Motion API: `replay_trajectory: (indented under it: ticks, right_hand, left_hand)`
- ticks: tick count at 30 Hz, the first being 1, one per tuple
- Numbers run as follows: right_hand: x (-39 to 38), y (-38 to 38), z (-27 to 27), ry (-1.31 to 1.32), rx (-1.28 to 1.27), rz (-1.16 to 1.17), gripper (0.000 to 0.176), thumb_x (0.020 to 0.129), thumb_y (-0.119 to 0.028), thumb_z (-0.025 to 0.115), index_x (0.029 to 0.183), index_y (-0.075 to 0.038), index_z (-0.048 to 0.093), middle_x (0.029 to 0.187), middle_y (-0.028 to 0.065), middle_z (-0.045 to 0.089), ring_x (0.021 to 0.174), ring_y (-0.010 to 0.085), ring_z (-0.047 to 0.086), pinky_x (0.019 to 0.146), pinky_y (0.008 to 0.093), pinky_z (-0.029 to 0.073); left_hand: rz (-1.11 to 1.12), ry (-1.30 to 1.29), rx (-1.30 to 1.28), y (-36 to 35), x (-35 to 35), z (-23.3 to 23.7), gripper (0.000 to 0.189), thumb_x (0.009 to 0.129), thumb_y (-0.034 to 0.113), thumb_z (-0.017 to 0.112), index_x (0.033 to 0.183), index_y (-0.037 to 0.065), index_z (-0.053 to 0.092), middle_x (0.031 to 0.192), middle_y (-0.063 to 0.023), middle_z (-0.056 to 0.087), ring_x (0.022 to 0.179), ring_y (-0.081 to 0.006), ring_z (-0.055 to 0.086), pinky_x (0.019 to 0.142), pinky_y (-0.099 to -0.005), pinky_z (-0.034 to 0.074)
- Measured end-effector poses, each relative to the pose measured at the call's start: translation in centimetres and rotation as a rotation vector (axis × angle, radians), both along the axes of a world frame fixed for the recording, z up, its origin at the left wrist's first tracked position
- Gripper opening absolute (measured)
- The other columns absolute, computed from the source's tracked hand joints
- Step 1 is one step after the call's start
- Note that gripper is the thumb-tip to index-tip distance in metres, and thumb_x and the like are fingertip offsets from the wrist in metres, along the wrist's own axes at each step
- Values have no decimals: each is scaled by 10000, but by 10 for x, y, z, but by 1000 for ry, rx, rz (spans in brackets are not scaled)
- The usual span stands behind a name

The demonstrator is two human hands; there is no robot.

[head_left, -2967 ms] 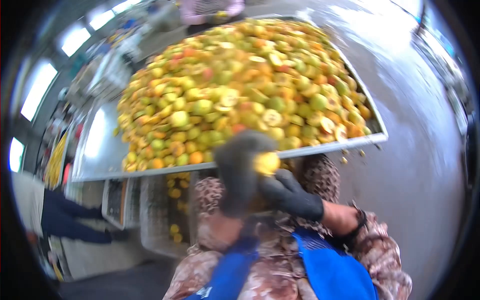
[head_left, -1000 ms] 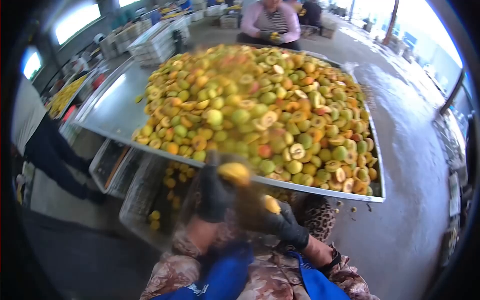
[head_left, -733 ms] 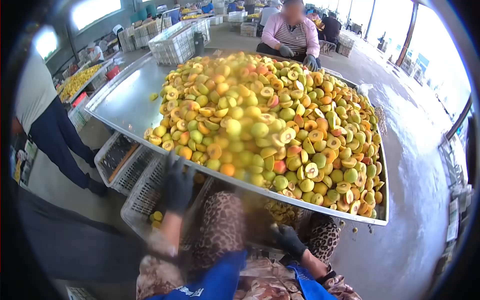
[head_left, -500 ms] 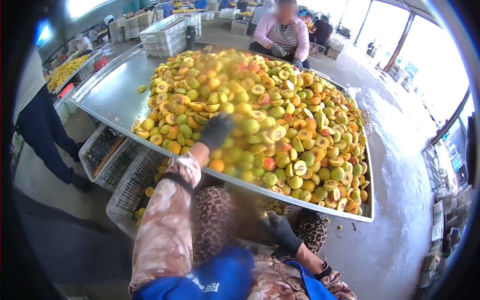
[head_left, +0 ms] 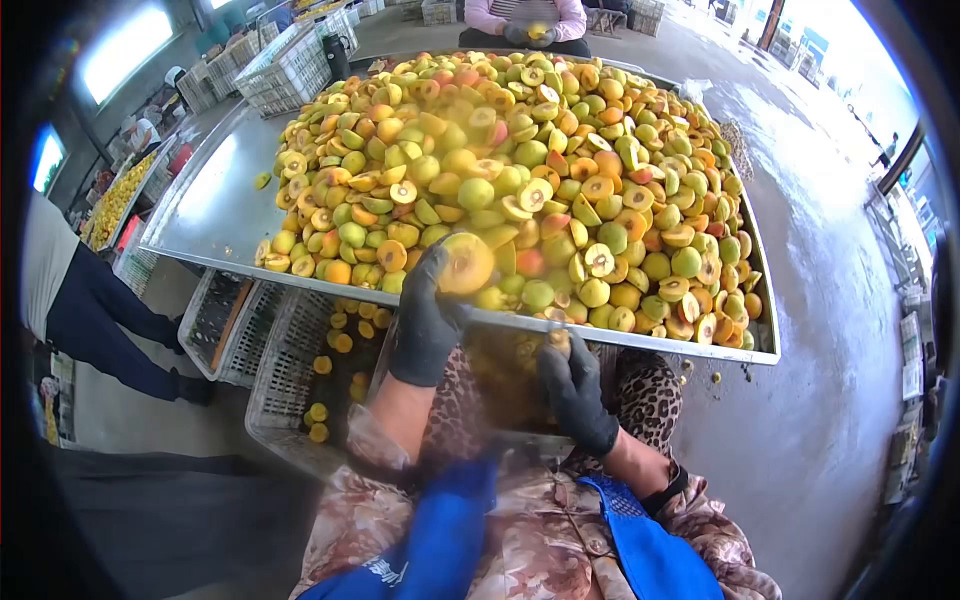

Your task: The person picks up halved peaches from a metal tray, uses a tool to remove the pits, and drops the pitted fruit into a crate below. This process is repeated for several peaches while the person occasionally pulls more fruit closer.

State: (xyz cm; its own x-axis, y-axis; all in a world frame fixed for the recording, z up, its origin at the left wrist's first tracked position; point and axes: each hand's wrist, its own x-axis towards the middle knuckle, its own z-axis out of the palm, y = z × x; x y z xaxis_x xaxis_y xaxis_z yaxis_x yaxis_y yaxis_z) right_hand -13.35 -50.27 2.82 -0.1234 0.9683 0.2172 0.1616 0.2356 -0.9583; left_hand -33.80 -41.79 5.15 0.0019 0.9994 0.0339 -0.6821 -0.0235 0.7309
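In my gloved left hand (head_left: 420, 325) is a halved yellow peach (head_left: 467, 264), cut face with its brown centre showing, held up at the near edge of the metal table (head_left: 200, 215). My gloved right hand (head_left: 582, 400) is closed below that edge, to the right. Between its thumb and fingers shows a small yellowish-brown object (head_left: 558, 343), whose kind I cannot make out. A big heap of halved peaches (head_left: 600, 187) covers most of the tabletop. Part of the view around the left hand is blurred.
Under the table's left side stand plastic crates (head_left: 262, 405), one with several peach halves inside. White crates (head_left: 285, 75) and a dark bottle (head_left: 336, 57) are at the far left corner. Across the table sits a person (head_left: 525, 22) holding fruit; another person (head_left: 90, 290) stands at left.
My left hand has drawn back from the heap to the table's near edge, now with a peach half in it. My right hand has risen, its fingers now closed around the small object.
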Motion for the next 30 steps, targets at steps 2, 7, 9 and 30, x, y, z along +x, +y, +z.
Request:
replay_trajectory:
  ticks: [2,7,9,30]
  right_hand:
    - [10,6,-30,-37,-461,67,261,1041,-197,574,1148,24,660,940,2,672,871,86,561,757,288,496]
    - [4,-8,9,52,-78,31,250,1012,-209,598,1069,30,647,888,140,692,806,231,640,714,374,509]
    - [1,0,19,68,43,5,270,1009,-229,602,1040,36,637,844,196,691,755,299,675,688,411,511]
    - [14,-16,32,-127,353,-63,300,1019,-209,597,1240,-6,597,1053,148,706,982,253,693,808,374,541]
  left_hand:
    - [-39,-34,29,-15,9,8,459,1069,325,525,1358,-30,561,1270,-142,642,1178,-267,646,1014,-493,554]
    - [-7,35,26,-33,43,9,556,1108,420,430,1380,-55,530,1265,-174,638,1168,-258,650,1004,-445,558]
    - [18,520,211,-36,51,1,541,1115,402,422,1376,-57,536,1266,-175,641,1152,-248,659,976,-404,570]
    - [135,374,269,-73,108,41,452,1109,341,390,1187,-44,614,1098,-167,692,989,-238,685,894,-354,574]
